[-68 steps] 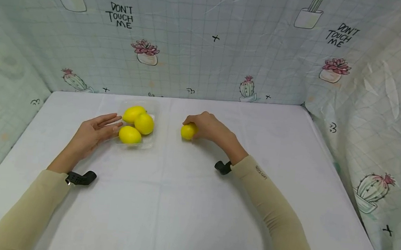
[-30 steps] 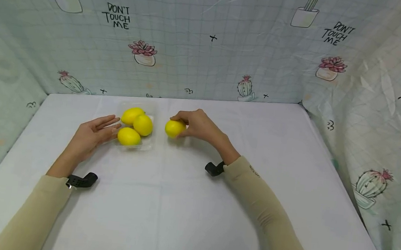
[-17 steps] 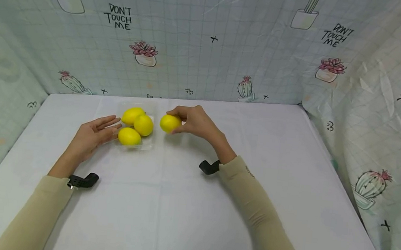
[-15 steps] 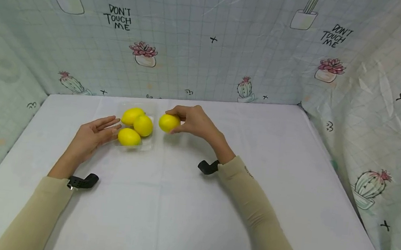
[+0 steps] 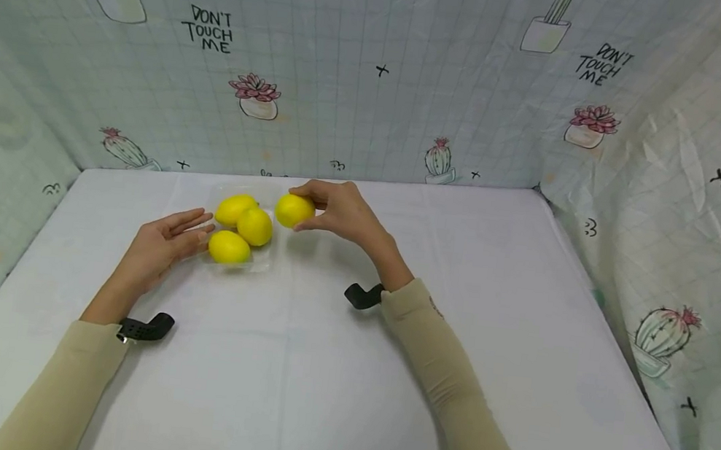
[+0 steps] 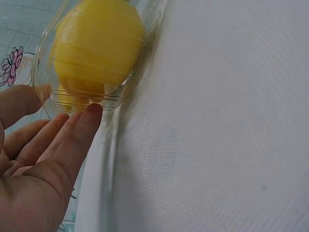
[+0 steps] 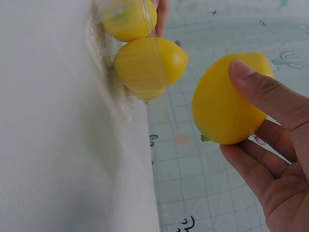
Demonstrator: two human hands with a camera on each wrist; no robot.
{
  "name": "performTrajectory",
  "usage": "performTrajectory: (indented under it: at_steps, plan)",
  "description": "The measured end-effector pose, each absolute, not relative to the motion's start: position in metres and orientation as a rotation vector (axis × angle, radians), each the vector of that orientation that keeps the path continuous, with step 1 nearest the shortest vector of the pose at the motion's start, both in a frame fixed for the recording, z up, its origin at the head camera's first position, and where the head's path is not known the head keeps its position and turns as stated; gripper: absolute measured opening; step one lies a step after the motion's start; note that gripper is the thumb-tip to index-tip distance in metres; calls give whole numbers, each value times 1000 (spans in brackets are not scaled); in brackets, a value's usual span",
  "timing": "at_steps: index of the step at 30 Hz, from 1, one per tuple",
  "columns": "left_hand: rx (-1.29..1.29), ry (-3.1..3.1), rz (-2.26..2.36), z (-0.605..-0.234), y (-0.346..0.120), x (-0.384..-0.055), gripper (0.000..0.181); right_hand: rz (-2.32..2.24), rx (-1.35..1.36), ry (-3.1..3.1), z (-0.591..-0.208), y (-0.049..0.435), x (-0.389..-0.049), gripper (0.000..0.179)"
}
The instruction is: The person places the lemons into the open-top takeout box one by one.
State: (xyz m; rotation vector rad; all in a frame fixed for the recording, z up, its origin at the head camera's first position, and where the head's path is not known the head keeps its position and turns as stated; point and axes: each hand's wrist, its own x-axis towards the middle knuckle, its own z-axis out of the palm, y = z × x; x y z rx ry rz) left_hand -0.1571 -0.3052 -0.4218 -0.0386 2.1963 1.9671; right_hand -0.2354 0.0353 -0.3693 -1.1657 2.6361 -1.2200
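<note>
A yellow lemon (image 5: 294,211) is pinched between the thumb and fingers of my right hand (image 5: 343,212), raised off the table just right of a clear plastic tray (image 5: 257,265). Three more lemons (image 5: 255,226) lie in that tray. My left hand (image 5: 164,242) is at the tray's left side with its fingers extended; in the left wrist view the fingertips (image 6: 94,111) touch the tray's clear wall. In the right wrist view the held lemon (image 7: 227,101) stands apart from those in the tray.
A white cloth covers the table (image 5: 293,364). Patterned curtains (image 5: 373,109) with cactus drawings hang behind it and at both sides. A black wrist camera is strapped to each wrist.
My right hand has picked the lemon up off the table and carried it left, up to the tray's right edge. My left hand stays beside the tray.
</note>
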Motion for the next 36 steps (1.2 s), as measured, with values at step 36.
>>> performTrajectory:
  at_steps: [36]
  plan:
    - [-57, 2149, 2028, -426, -305, -158, 69, -1358, -1041, 2552, -365, -2, -252, 55]
